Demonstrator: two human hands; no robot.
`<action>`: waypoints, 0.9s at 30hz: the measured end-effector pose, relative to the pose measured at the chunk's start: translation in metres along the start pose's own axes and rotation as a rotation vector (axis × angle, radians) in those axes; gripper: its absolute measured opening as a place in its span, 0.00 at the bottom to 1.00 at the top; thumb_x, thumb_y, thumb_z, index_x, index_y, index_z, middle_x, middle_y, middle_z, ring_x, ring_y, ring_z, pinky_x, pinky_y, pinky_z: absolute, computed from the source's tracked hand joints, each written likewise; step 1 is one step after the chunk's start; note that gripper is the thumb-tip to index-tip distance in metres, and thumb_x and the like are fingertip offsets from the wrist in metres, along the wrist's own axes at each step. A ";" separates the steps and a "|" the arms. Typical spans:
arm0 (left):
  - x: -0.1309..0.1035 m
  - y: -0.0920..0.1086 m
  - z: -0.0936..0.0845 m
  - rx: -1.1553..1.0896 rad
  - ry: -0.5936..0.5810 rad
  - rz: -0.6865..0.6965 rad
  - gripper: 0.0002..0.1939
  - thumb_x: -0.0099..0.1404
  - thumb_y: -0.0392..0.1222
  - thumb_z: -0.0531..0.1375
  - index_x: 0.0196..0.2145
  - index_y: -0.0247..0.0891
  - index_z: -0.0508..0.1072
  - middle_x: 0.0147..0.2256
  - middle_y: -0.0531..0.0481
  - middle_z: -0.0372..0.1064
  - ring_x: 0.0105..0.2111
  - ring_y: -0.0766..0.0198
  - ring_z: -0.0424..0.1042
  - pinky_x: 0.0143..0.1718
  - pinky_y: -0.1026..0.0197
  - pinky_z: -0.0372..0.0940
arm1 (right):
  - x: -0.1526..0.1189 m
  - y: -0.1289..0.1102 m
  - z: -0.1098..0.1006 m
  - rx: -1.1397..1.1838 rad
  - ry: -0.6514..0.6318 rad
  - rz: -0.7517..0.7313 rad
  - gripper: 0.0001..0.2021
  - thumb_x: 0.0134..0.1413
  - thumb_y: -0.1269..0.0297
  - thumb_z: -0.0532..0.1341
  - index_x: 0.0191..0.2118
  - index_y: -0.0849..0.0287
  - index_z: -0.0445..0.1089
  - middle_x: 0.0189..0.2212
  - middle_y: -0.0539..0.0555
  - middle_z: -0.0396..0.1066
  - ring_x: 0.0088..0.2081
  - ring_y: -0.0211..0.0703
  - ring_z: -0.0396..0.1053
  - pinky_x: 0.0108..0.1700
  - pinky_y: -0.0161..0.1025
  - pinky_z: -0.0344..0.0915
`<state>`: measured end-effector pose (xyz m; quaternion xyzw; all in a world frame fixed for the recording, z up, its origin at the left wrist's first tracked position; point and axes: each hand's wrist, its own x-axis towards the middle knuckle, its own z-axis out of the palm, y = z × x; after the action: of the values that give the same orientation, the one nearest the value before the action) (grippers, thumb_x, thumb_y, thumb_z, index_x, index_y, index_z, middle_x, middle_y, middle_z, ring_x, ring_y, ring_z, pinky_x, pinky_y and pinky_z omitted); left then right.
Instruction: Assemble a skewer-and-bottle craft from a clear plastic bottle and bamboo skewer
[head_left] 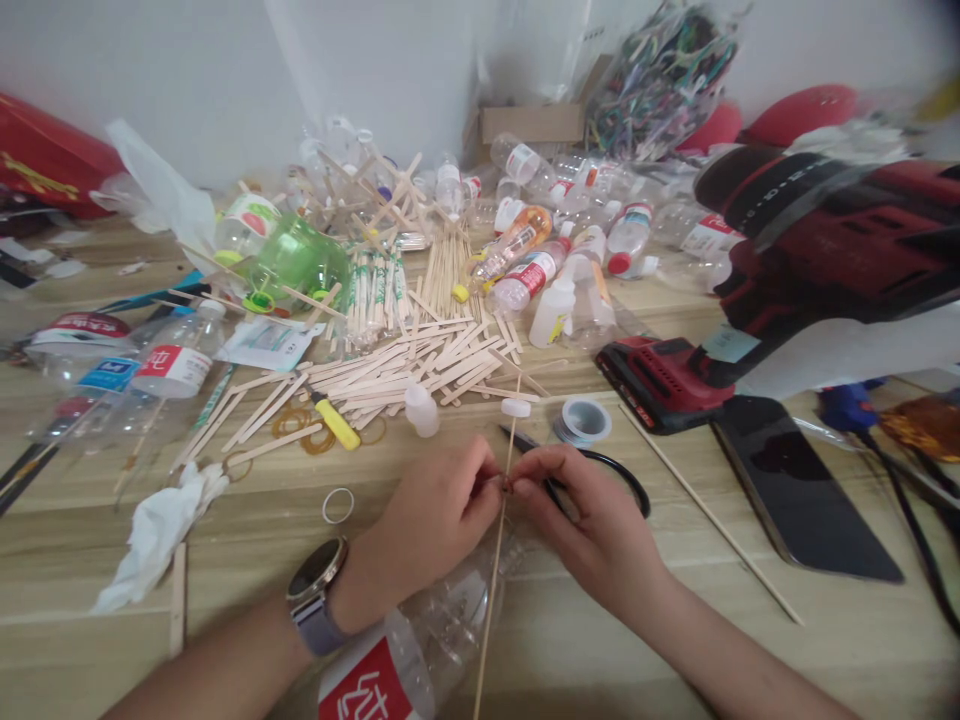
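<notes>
A thin wooden skewer (pixel 491 590) runs lengthwise between my hands, with a white bottle cap (pixel 516 407) near its far end. My left hand (pixel 442 505) is closed in a pinch right beside the skewer. From the other side my right hand (pixel 596 520) pinches at the same spot, thumb and forefinger together. Something small and dark shows between the fingertips, too small to name. A clear plastic bottle (pixel 454 610) with a red label lies under the skewer and my left wrist. Behind my right hand lie black-handled scissors (pixel 634 485), partly hidden.
Ahead lie a heap of wooden craft sticks (pixel 420 370), a small dropper bottle (pixel 421 410) and a yellow-handled tool (pixel 337 422). A grey tape roll (pixel 585 420), red cordless drill (pixel 675 380) and phone (pixel 802 490) are at right. Plastic bottles (pixel 532 275) crowd the back.
</notes>
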<state>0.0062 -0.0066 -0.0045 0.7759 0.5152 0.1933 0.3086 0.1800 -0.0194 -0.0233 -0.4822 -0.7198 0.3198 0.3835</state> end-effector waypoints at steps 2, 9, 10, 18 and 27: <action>0.000 0.000 0.000 0.012 0.006 0.014 0.06 0.64 0.35 0.51 0.29 0.40 0.60 0.24 0.56 0.59 0.24 0.66 0.58 0.26 0.62 0.50 | 0.000 0.001 0.001 0.035 -0.002 0.025 0.03 0.59 0.67 0.56 0.35 0.57 0.66 0.29 0.51 0.72 0.29 0.39 0.71 0.31 0.33 0.66; -0.001 0.000 0.001 0.016 0.011 0.049 0.05 0.64 0.34 0.51 0.29 0.40 0.60 0.26 0.55 0.61 0.25 0.65 0.60 0.26 0.62 0.51 | 0.002 0.003 0.003 0.139 -0.002 0.113 0.02 0.55 0.65 0.60 0.34 0.56 0.66 0.29 0.50 0.72 0.30 0.40 0.71 0.33 0.35 0.67; -0.001 -0.001 0.001 0.017 0.014 0.052 0.05 0.64 0.34 0.51 0.30 0.40 0.60 0.26 0.55 0.62 0.25 0.65 0.60 0.27 0.62 0.52 | 0.003 0.003 0.003 0.149 -0.002 0.117 0.02 0.54 0.66 0.60 0.34 0.56 0.66 0.29 0.50 0.71 0.30 0.40 0.71 0.33 0.35 0.67; -0.001 0.000 0.000 0.014 0.011 0.079 0.05 0.65 0.34 0.51 0.30 0.40 0.61 0.27 0.55 0.63 0.26 0.65 0.61 0.28 0.62 0.53 | 0.004 -0.001 0.002 0.135 0.026 0.111 0.02 0.52 0.66 0.61 0.32 0.56 0.67 0.26 0.49 0.70 0.27 0.39 0.69 0.30 0.34 0.65; 0.001 0.000 0.000 0.006 0.006 0.057 0.05 0.63 0.33 0.52 0.29 0.39 0.61 0.26 0.55 0.61 0.26 0.66 0.60 0.27 0.62 0.52 | 0.005 -0.002 0.002 0.096 0.015 0.103 0.01 0.53 0.67 0.59 0.32 0.56 0.66 0.25 0.48 0.68 0.26 0.37 0.67 0.29 0.33 0.64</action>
<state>0.0064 -0.0059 -0.0048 0.7905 0.4944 0.2029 0.2992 0.1767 -0.0154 -0.0217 -0.5023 -0.6748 0.3696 0.3946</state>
